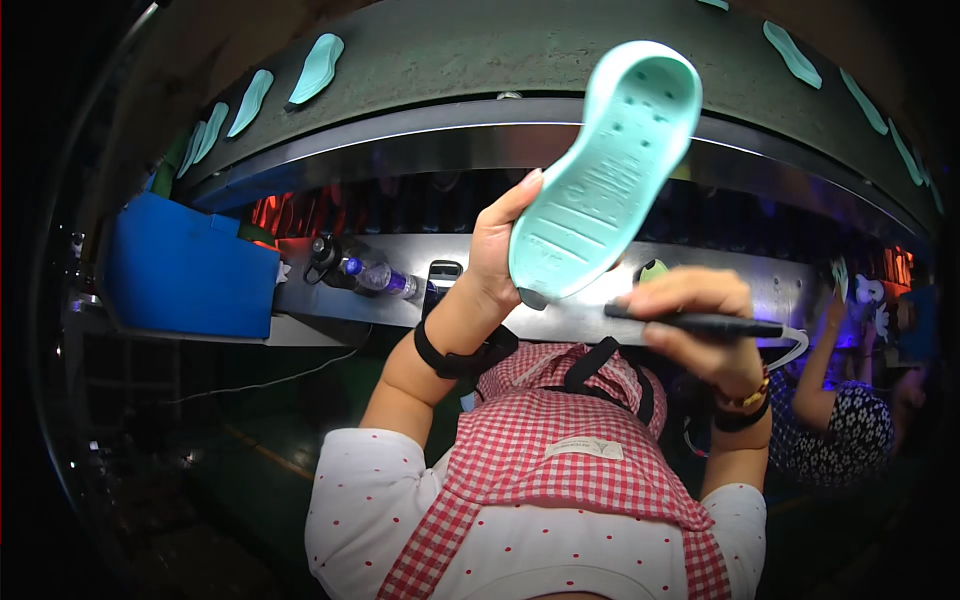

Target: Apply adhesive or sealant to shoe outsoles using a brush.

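Observation:
My left hand [494, 245] grips a mint-green shoe sole [600, 190] by its left edge, the thumb on the side and the other fingers hidden behind. The sole stands tilted, its hollow, ribbed face toward me. A small black piece [533, 298] shows at its lower end; I cannot tell what it is. Just below and right of the sole, my right hand [705, 300], slightly blurred, is closed round a black pen-shaped tool [725, 325]. A white cable [795, 345] hangs near the tool's right end. The tool and the sole look apart.
Mint-green soles [317, 68] lie spaced along a dark conveyor belt [440, 60] ahead. On the metal bench stand a water bottle [380, 277], a black-lidded bottle [325, 255] and a phone [443, 275]. A blue bin [195, 265] is at left; another person [840, 420] sits at right.

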Demonstrator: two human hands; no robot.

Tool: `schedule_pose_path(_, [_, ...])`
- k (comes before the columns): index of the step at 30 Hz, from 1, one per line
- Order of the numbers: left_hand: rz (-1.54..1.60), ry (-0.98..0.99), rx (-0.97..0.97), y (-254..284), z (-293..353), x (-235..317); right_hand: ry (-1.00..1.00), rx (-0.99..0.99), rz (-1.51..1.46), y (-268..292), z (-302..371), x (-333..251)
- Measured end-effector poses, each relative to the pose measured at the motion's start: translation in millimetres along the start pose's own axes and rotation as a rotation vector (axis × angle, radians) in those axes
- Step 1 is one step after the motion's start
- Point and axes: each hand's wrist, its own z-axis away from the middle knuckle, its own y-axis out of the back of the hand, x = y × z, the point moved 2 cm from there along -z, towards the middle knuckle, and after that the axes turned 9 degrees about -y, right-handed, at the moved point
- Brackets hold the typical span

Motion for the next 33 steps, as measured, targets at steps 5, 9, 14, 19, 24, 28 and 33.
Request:
schedule_pose_path(5, [-0.114,0.313,0.059,-6.3,0.5,-0.9,0.036,-0.252,0.265,3.2,-3.1,-1.6])
schedule_pose_path(9, [-0.260,0.426,0.091,-4.4,2.4,2.2,0.080,-0.203,0.400,14.3,-7.0,-2.5])
schedule_pose_path(14, [-0.573,0.510,0.076,-3.0,8.7,5.9,0.059,-0.438,0.595,8.0,0.2,-3.3])
schedule_pose_path(19, [-0.605,0.542,0.035,-1.1,5.0,4.4,0.064,-0.391,0.721,15.5,-1.1,0.3])
schedule_pose_path(24, [-0.563,0.527,0.116,3.3,3.6,9.8,0.074,-0.399,0.666,32.6,-8.4,-7.9])
schedule_pose_path(28, [-0.493,0.508,0.088,0.9,0.2,7.1,-0.135,-0.153,0.311,23.9,-12.6,-11.0])
schedule_pose_path(33, [-0.200,0.416,0.150,14.8,10.9,-0.9,-0.310,0.278,-0.080,25.5,-1.4,29.9])
